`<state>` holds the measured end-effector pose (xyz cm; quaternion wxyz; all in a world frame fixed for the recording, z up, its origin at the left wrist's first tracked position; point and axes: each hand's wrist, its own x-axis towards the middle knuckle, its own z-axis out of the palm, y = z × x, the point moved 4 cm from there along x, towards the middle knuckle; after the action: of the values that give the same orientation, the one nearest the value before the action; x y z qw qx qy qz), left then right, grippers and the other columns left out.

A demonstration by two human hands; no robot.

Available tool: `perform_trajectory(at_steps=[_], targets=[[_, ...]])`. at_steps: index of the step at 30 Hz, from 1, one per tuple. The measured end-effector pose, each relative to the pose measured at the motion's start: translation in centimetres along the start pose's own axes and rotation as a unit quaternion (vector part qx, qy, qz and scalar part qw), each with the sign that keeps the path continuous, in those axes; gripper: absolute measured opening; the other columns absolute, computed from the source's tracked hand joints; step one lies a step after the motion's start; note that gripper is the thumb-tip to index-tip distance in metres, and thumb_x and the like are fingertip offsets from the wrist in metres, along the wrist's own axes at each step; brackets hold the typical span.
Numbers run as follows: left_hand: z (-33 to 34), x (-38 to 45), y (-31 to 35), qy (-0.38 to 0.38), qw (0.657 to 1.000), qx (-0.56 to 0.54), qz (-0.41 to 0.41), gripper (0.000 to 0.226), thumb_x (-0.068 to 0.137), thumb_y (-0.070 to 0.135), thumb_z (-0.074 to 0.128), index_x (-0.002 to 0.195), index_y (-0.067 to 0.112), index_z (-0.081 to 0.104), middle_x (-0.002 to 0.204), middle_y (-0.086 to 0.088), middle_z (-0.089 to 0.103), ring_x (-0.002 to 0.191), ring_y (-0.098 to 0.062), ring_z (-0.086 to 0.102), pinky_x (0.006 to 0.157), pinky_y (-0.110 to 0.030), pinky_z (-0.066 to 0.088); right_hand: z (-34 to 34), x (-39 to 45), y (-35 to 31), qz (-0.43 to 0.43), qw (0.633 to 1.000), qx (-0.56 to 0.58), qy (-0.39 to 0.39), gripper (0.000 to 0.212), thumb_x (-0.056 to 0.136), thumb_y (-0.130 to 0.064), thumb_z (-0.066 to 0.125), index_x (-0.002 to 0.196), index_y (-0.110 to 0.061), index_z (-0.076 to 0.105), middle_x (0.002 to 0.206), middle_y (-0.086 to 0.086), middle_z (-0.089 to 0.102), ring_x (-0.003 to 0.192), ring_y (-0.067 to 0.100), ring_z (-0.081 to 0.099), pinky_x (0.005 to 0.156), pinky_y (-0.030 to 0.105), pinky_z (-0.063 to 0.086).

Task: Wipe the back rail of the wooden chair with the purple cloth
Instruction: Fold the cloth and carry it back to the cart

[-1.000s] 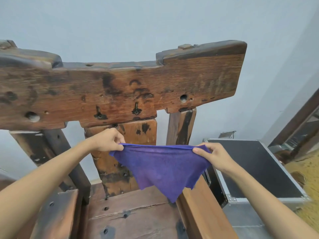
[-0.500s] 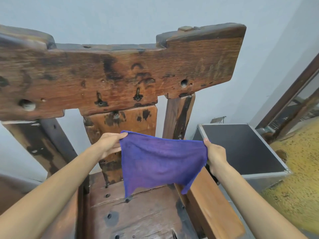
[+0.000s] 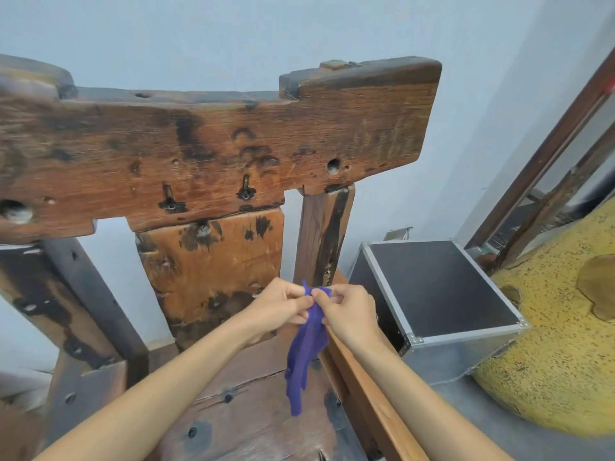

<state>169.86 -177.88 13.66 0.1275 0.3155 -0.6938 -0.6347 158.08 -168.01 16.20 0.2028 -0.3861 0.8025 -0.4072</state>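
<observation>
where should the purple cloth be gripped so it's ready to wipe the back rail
The purple cloth hangs as a narrow folded strip, pinched at its top corners by the left hand and right hand. A better grip is probably around the bunched upper part, taken from the near side with one hand, so a thick pad faces the back rail above.

Your single head-worn camera looks forward and down, close above your hands (image 3: 316,311), facing the wooden chair's back rail (image 3: 216,154) near a wall.
</observation>
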Motion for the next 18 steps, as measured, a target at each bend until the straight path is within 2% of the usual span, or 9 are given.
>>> perform_trajectory(at_steps=[3, 5, 7, 8, 11, 13, 16, 17, 18], targets=[[0.7, -0.7, 0.6, -0.058, 0.998, 0.0, 0.029, 0.022, 0.098, 0.021, 0.066, 0.101, 0.003, 0.078, 0.101, -0.018, 0.078, 0.097, -0.019, 0.073, 0.096, -0.037, 0.059, -0.9, -0.7, -0.4, -0.029, 0.999, -0.012, -0.021, 0.043, 0.1, -0.036, 0.058, 0.063, -0.018, 0.072, 0.059, -0.004, 0.071, 0.064, 0.011, 0.068, 0.066, 0.032, 0.052], [1.1, -1.0, 1.0, -0.08, 0.994, 0.034, 0.062, 0.023, 0.088, 0.035, 0.078, 0.102, 0.017, 0.081, 0.098, -0.008, 0.08, 0.091, -0.013, 0.074, 0.084, -0.028, 0.058, -1.3, -0.9, -0.1, -0.028, 0.998, 0.009, -0.052, 0.038, 0.095, -0.021, 0.052, 0.064, -0.015, 0.072, 0.061, 0.0, 0.069, 0.064, 0.02, 0.063, 0.066, 0.035, 0.053], [1.0, -0.9, 0.9, -0.05, 0.992, 0.075, 0.084, 0.019, 0.084, 0.035, 0.081, 0.1, 0.024, 0.082, 0.094, -0.004, 0.08, 0.079, -0.007, 0.07, 0.076, -0.025, 0.054, -1.5, -1.0, 0.4, -0.004, 0.989, 0.094, -0.117, 0.041, 0.093, -0.007, 0.045, 0.09, -0.017, 0.084, 0.085, 0.002, 0.08, 0.086, 0.018, 0.075, 0.081, 0.035, 0.063], [0.9, -0.8, 0.8, -0.032, 0.991, 0.097, 0.092, 0.014, 0.087, 0.029, 0.079, 0.099, 0.023, 0.082, 0.092, -0.004, 0.08, 0.076, -0.01, 0.069, 0.073, -0.028, 0.053, -1.5, -1.1, 0.7, 0.007, 0.98, 0.136, -0.146, 0.045, 0.093, -0.001, 0.043, 0.1, -0.019, 0.085, 0.098, 0.002, 0.081, 0.099, 0.015, 0.075, 0.088, 0.034, 0.063], [0.8, -0.7, 0.8, -0.02, 0.979, 0.168, 0.109, 0.013, 0.094, 0.014, 0.068, 0.09, 0.015, 0.08, 0.089, -0.014, 0.07, 0.077, -0.026, 0.062, 0.076, -0.038, 0.048, -2.0, -0.7, 2.3, -0.037, 0.983, 0.114, -0.139, 0.055, 0.086, 0.009, 0.046, 0.104, -0.027, 0.083, 0.122, -0.002, 0.071, 0.116, 0.009, 0.066, 0.098, 0.033, 0.057], [0.9, -1.0, 1.1, -0.025, 0.981, 0.157, 0.11, 0.02, 0.093, 0.004, 0.058, 0.079, 0.003, 0.072, 0.084, -0.018, 0.06, 0.072, -0.02, 0.054, 0.073, -0.038, 0.041, -1.7, -0.2, 3.7, -0.04, 0.986, 0.078, -0.141, 0.056, 0.084, 0.007, 0.057, 0.118, -0.034, 0.072, 0.134, -0.004, 0.06, 0.127, 0.007, 0.057, 0.104, 0.032, 0.049], [0.5, -1.4, 1.7, -0.028, 0.982, 0.151, 0.11, 0.022, 0.091, -0.001, 0.05, 0.073, -0.005, 0.063, 0.088, -0.028, 0.051, 0.07, -0.019, 0.048, 0.069, -0.035, 0.036, -0.1, -0.1, 5.4, -0.015, 0.969, 0.072, -0.238, 0.077, 0.085, -0.01, 0.076, 0.146, -0.043, 0.045, 0.154, -0.007, 0.042, 0.143, 0.007, 0.037, 0.115, 0.037, 0.039], [0.3, -1.5, 1.8, -0.033, 0.98, 0.156, 0.115, 0.023, 0.09, 0.0, 0.049, 0.072, -0.005, 0.062, 0.089, -0.028, 0.051, 0.07, -0.02, 0.048, 0.068, -0.034, 0.036, 0.5, -0.1, 5.7, -0.024, 0.962, 0.061, -0.266, 0.077, 0.086, -0.014, 0.078, 0.148, -0.044, 0.044, 0.155, -0.01, 0.042, 0.142, 0.003, 0.036, 0.113, 0.033, 0.038], [-0.1, -1.6, 1.9, -0.035, 0.979, 0.16, 0.121, 0.023, 0.088, 0.003, 0.048, 0.071, -0.004, 0.06, 0.086, -0.025, 0.05, 0.07, -0.02, 0.048, 0.068, -0.035, 0.036, 1.0, -0.3, 5.8, -0.043, 0.957, 0.046, -0.283, 0.068, 0.088, -0.017, 0.078, 0.145, -0.042, 0.051, 0.151, -0.013, 0.048, 0.137, 0.001, 0.041, 0.108, 0.029, 0.038]])
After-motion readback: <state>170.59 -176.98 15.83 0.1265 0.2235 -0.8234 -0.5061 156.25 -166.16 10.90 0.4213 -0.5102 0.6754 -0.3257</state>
